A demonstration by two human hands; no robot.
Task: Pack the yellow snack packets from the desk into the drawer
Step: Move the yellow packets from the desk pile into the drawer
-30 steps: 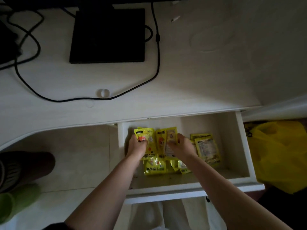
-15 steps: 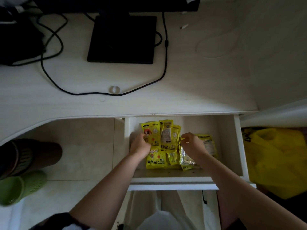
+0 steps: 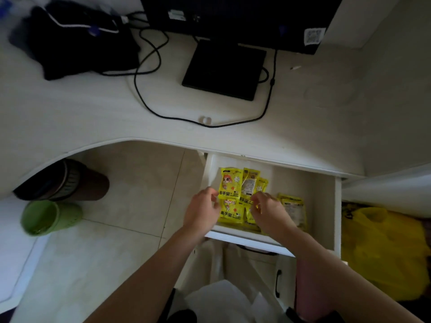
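Glossy yellow snack packets (image 3: 231, 183), flat, in boxy white drawer (image 3: 326, 206).

Glossy plastic snack packets (image 3: 230, 184), matt white wood-grain desk (image 3: 93, 113)

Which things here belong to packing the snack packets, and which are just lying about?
Job:
- yellow printed snack packets, all inside the drawer
- open white drawer
- left hand and right hand, fingers at the packets

Lying about:
- black flat monitor base
- black cable
- small clear ring
- green slipper
- yellow plastic bag
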